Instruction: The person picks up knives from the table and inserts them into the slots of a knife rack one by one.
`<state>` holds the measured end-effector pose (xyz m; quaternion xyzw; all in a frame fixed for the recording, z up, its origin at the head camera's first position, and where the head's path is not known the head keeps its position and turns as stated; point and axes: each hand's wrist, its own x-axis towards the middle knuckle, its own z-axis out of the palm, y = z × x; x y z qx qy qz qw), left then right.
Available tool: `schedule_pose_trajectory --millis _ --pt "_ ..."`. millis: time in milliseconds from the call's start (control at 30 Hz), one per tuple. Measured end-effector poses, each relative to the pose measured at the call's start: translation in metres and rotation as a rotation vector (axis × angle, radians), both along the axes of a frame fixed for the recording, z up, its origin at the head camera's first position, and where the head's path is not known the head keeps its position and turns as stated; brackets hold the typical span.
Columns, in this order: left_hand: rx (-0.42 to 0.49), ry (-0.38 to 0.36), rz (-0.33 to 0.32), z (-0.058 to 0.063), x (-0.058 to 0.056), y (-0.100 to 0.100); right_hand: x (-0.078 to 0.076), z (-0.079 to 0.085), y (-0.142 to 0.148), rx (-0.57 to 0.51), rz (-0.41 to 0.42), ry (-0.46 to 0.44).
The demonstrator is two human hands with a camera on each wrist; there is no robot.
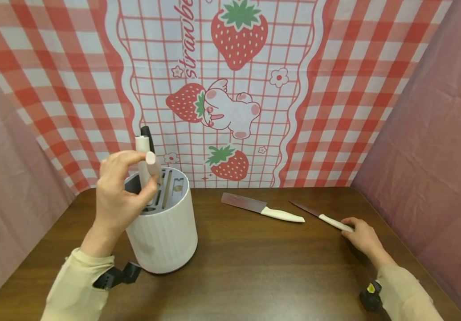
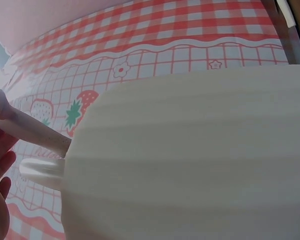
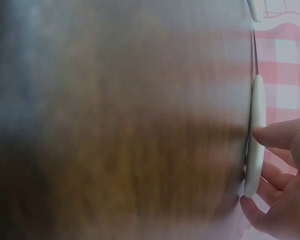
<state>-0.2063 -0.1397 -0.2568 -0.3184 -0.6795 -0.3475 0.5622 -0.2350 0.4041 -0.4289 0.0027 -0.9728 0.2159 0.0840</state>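
My left hand (image 1: pixel 122 191) is above the ribbed white knife block (image 1: pixel 164 243), its thumb and index finger pinching a white handle (image 1: pixel 152 165) that stands up out of the slotted top. Behind that handle rise another white handle (image 1: pixel 142 142) and a black one (image 1: pixel 147 131). In the left wrist view the block's wall fills much of the picture. At the right of the table, my right hand (image 1: pixel 362 236) holds the end of a slim knife's white handle (image 3: pixel 257 110), with fingers on both sides. That knife lies along the tabletop, its narrow blade (image 1: pixel 304 208) pointing away to the left.
A broad-bladed cleaver (image 1: pixel 282 215) with a white handle lies between the block and the slim knife. The brown wooden table (image 1: pixel 246 272) ends at a red-checked cloth (image 1: pixel 326 133) with strawberry prints at the back. Pink cloth (image 1: pixel 414 156) hangs along the sides.
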Motion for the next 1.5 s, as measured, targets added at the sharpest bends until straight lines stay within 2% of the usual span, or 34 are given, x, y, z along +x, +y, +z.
schedule_pose_trajectory --millis 167,433,700,800,1033,1500 --pt "-0.032 -0.025 0.024 0.002 -0.002 0.0 -0.001 -0.001 0.0 0.015 -0.011 0.006" --pt "-0.086 -0.105 0.082 0.0 -0.003 -0.005 0.0 0.001 -0.001 0.044 -0.094 -0.088" --pt "-0.16 -0.158 0.133 0.0 -0.005 -0.008 0.002 0.003 -0.001 0.039 -0.104 -0.099" --pt "-0.169 -0.169 0.138 -0.001 -0.004 -0.007 0.003 0.001 0.0 0.036 -0.102 -0.089" --pt "-0.116 -0.172 0.122 0.001 -0.001 -0.005 0.004 0.0 0.002 0.02 -0.098 -0.086" --pt "-0.106 -0.158 0.103 -0.001 0.005 -0.005 0.003 -0.001 0.004 0.033 -0.062 -0.054"
